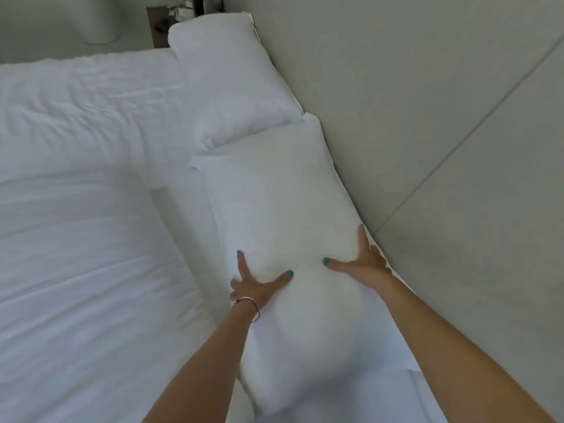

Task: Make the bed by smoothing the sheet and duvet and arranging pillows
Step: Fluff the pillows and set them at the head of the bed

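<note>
A long white pillow [283, 209] lies along the head of the bed against the pale headboard wall. My left hand [259, 285] presses on its left side with fingers spread and straight. My right hand [360, 261] presses on its right side near the wall, thumb and forefinger spread wide. A second white pillow [232, 83] lies beyond it, farther along the wall. The white duvet [76, 239] covers the bed to the left, with a folded-back band [91, 117] near the pillows showing some wrinkles.
The pale headboard wall [427, 117] runs down the right side, close to my right hand. At the far end stand a dark bedside table [158, 29] with small items and a white cylindrical object [100, 22].
</note>
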`<state>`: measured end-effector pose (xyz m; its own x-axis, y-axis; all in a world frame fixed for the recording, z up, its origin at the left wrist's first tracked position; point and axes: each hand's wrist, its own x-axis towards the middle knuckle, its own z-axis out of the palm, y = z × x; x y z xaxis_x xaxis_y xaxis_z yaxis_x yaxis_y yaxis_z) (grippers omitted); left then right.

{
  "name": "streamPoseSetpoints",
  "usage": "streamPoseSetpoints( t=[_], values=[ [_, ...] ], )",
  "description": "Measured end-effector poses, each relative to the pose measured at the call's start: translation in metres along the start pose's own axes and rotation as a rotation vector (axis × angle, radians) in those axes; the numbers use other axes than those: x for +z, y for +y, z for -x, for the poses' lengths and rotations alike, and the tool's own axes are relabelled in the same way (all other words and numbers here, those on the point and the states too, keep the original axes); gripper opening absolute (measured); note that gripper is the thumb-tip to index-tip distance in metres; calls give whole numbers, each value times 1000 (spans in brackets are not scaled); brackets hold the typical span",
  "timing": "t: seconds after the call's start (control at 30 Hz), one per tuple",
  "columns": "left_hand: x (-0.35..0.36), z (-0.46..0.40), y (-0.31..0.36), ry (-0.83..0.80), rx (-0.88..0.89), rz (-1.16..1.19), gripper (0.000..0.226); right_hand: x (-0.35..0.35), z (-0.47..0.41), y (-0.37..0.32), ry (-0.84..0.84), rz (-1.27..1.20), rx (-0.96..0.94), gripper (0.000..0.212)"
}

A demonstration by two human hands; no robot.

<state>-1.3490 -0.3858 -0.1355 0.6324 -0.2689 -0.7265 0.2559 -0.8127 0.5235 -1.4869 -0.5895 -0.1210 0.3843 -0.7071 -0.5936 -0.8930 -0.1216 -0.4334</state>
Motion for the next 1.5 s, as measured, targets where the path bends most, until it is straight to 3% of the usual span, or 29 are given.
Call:
streamPoseSetpoints(
  t=[0.13,0.4,0.63,0.9,1.03,1.2,1.5],
  values=[
    [10,-35,-4,59,18,74,145,-4,-48,12,-8,-260,-103,151],
    [17,-33,3,135,270,292,133,-7,-56,12,-45,-340,-233,142],
    [-54,36,61,306,624,410,115,-84,23,-68,124,-444,-504,96],
    [-178,158,64,512,977,449,111,-114,174,-151,265,-481,-810,114],
    [-258,215,34,634,1069,466,117,-95,255,-209,303,-558,-925,135],
    [-377,269,-37,795,1131,472,120,-37,356,-296,273,-574,-1137,123],
    [-607,325,-257,1080,1003,374,128,187,514,-460,26,-507,-1294,117]
  ],
)
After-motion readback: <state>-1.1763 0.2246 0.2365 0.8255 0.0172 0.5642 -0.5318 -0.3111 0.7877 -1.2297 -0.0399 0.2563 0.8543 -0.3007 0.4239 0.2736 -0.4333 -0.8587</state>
